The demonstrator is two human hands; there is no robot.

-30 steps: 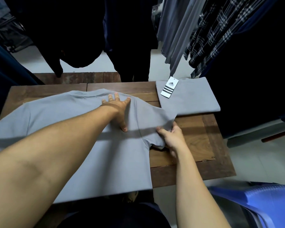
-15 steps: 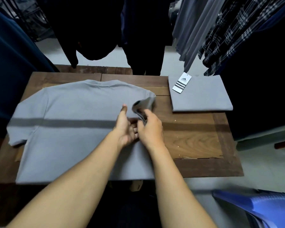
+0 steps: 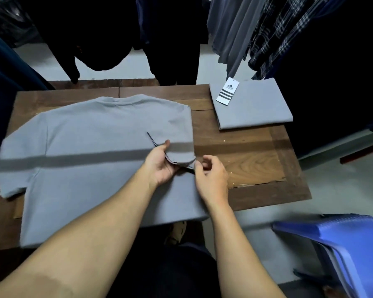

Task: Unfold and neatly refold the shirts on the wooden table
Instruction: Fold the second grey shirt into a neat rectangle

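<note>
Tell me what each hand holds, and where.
Left hand pinches the spread gray shirt by its folded-in sleeve's cuff. Right hand is curled at that cuff's corner; whether it grips cannot be told.

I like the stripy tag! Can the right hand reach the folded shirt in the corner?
Probably yes. Only bare wooden table lies between the right hand and the folded shirt, which sits on that hand's side.
</note>
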